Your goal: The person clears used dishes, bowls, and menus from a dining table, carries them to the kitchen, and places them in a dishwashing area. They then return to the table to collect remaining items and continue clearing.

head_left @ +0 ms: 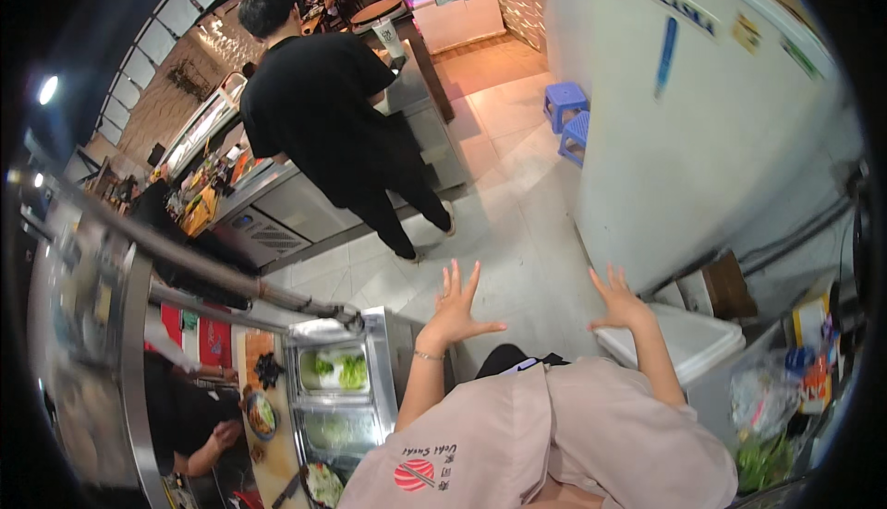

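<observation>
Both of my hands are raised in front of my body with nothing in them. The fingers of my left hand (457, 310) are spread wide, and a thin bracelet circles that wrist. My right hand (621, 299) is likewise spread, its palm facing the other hand across a gap. Nearest the left hand is a steel counter with sunken pans, one holding green lettuce (340, 370). A white lidded bin (688, 341) stands beside my right forearm. Neither hand touches anything.
Ahead, a person in black (319, 112) stands at a steel counter (420, 121). A large white freezer (702, 121) fills the right side, with blue stools (565, 103) beside it. Another person works at lower left near a plate of food (261, 415). Plastic bags (762, 398) lie at lower right.
</observation>
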Demonstrator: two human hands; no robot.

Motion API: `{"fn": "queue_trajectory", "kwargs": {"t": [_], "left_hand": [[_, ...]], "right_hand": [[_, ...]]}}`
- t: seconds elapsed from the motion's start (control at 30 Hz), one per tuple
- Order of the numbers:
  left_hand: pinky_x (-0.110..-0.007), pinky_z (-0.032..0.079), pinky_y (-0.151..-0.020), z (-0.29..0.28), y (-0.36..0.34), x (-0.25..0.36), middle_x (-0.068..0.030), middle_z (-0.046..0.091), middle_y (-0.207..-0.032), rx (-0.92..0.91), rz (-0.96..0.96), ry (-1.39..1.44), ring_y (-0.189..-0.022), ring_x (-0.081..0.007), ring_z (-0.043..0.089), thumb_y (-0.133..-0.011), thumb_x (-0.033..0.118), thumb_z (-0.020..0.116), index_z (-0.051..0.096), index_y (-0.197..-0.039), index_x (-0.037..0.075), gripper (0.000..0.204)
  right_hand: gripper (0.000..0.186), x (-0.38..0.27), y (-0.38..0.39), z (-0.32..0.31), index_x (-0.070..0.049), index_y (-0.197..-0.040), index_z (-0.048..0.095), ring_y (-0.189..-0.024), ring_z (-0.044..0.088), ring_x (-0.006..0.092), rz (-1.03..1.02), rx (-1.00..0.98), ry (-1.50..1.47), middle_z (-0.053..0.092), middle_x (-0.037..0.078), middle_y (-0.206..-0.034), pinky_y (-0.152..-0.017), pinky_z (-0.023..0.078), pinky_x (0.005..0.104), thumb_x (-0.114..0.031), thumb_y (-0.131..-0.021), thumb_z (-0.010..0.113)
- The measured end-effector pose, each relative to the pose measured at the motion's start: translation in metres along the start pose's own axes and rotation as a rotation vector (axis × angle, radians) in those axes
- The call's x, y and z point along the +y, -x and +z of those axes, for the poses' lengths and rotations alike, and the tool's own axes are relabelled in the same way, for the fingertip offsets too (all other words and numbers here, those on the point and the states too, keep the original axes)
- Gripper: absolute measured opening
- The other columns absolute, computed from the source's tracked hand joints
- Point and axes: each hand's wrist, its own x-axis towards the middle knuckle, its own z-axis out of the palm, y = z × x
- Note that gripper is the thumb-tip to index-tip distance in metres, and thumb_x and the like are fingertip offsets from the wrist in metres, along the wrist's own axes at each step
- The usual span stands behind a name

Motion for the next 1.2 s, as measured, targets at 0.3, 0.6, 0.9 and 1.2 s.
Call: {"fn": "queue_trajectory", "kwargs": {"t": [0.3,0.6,0.9,1.2], "left_hand": [[-0.044,0.037,-0.111,-0.091,-0.314,-0.084,-0.0296,0.023,-0.157,0.169,0.199,0.342,-0.142,-0.0409,0.034,-0.087,0.034,0.074,0.029,-0.154,0.01,0.085],[-0.032,0.056,-0.066,-0.259,-0.711,-0.014,-0.0118,0.073,-0.082,-0.114,0.47,0.628,-0.067,-0.0201,0.07,-0.088,0.015,0.07,0.073,-0.106,0.002,0.023],[-0.033,0.038,-0.049,-0.293,-0.972,-0.08,-0.0091,0.048,-0.053,0.338,0.506,0.367,-0.046,-0.0205,0.043,-0.075,0.037,0.084,0.058,-0.062,0.004,0.045],[-0.027,0.048,-0.067,-0.374,-1.146,-0.222,-0.0002,0.057,-0.077,0.87,-0.047,0.883,-0.071,-0.0079,0.055,-0.076,0.023,0.086,0.061,-0.086,0.005,0.033]], "right_hand": [[0.11,-0.042,-0.346,-0.2,-0.024,-0.158,0.017,-0.149,0.012,0.0446,-0.257,0.06,-0.109,0.007,0.025,-0.162,-0.119,0.025,0.0493,-0.031,-0.072,0.085],[0.086,0.037,-0.551,-0.302,-0.014,-0.152,0.033,-0.149,0.013,0.0436,-0.158,0.423,-0.292,0.01,0.026,-0.162,-0.119,0.023,0.0488,-0.016,-0.079,0.078],[0.084,0.144,-0.861,-0.462,-0.015,-0.154,0.031,-0.15,0.006,0.0449,-0.033,0.598,-0.272,0.007,0.027,-0.162,-0.119,0.015,0.0538,-0.017,-0.082,0.075],[0.094,0.176,-1.217,-0.721,-0.017,-0.157,0.021,-0.15,0.013,0.0404,-0.236,0.963,-0.196,0.01,0.025,-0.162,-0.119,0.019,0.0527,-0.032,-0.083,0.078]]}}
